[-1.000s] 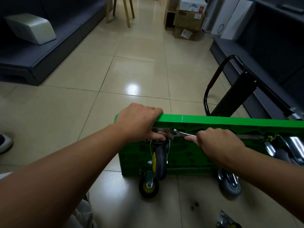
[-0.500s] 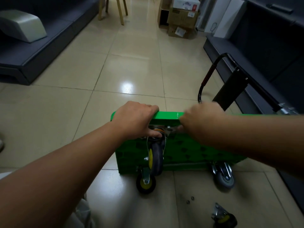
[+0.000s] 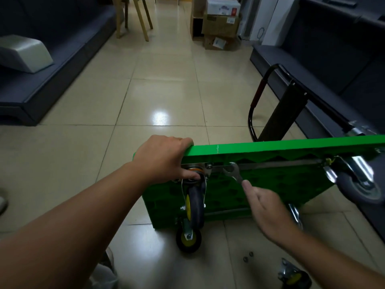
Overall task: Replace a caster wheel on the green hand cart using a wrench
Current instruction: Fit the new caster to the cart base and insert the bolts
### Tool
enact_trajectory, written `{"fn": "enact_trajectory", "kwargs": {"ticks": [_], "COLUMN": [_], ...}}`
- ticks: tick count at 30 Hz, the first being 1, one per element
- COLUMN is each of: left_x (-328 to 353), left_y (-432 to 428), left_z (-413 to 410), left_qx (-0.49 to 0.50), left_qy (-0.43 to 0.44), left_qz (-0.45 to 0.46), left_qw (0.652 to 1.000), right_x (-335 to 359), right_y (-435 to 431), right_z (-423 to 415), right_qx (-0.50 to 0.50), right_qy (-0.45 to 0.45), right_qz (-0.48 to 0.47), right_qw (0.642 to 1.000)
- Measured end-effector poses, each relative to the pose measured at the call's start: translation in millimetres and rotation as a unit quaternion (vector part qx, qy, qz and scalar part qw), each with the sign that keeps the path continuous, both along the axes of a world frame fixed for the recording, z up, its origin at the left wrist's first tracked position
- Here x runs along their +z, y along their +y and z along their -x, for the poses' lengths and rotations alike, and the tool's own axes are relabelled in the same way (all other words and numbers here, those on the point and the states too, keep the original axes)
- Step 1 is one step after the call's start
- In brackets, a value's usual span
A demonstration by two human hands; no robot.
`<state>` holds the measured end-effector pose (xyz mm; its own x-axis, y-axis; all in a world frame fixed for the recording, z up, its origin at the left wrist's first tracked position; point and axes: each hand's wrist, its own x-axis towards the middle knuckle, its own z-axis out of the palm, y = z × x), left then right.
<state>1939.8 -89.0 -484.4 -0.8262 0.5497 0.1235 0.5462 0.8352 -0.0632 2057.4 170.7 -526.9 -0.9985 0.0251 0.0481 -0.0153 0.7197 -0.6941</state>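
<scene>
Fingers of left hand (image 3: 164, 157) clamp cart (image 3: 270, 149), thumb on caster (image 3: 194, 205); right hand (image 3: 264, 207) touches wrench (image 3: 233, 172), grip unclear. Likely bolting; next, seat wrench on bolt (image 3: 209, 166).

Your left forearm (image 3: 83, 215) and your right forearm (image 3: 333, 259) are bare as far as the edge of the view. Your left hand (image 3: 164, 161) and your right hand (image 3: 268, 207) are bare also. Under the left forearm shows some light grey cloth (image 3: 104, 276), creased, too blurred to tell more.
</scene>
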Motion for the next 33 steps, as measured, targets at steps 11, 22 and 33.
{"fn": "enact_trajectory", "kwargs": {"ticks": [11,22,33], "left_x": [0.7,-0.9,1.7], "left_y": [-1.4,-1.9,-0.1], "left_z": [-0.2,-1.3,-2.8], "left_qx": [0.005,0.011,0.015], "left_qy": [-0.005,0.010,-0.001], "left_qz": [-0.008,-0.001,0.002], "left_qw": [1.000,1.000,1.000], "right_x": [-86.3,-114.0,-101.2], "right_y": [-60.8,-70.8,-60.0], "right_z": [26.9,49.8,50.0], "right_qx": [-0.039,-0.101,-0.111], "right_qy": [0.030,0.058,0.073], "right_qz": [0.237,0.189,0.134], "right_qw": [0.970,0.975,0.982]}}
